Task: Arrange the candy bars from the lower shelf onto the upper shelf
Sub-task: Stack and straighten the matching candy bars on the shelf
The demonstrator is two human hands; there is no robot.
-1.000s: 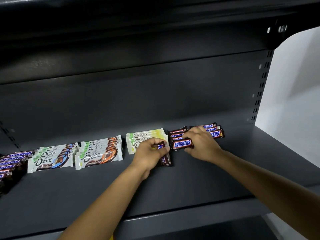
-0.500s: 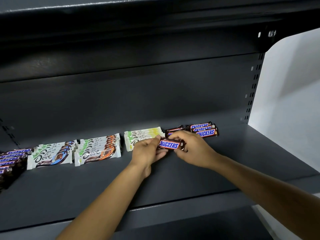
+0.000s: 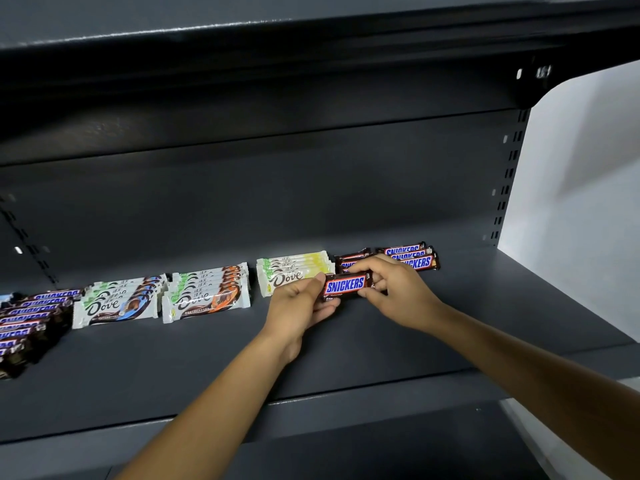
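Snickers bar (image 3: 346, 285) being pinched both ends, L hand (image 3: 299, 306) + R hand (image 3: 398, 292) grip, sitting well back from shelf (image 3: 346, 368) front edge; 3 Dove stacks (image 3: 204, 292) left.

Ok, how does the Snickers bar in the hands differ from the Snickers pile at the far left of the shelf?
The held Snickers bar is a single bar, pinched at its ends between the left hand and the right hand. The far-left Snickers pile is many overlapping bars lying on the shelf, with no hand on it. The held bar's logo reads upright to the camera, while the pile's logos look upside down. Both have brown wrappers with blue lettering.
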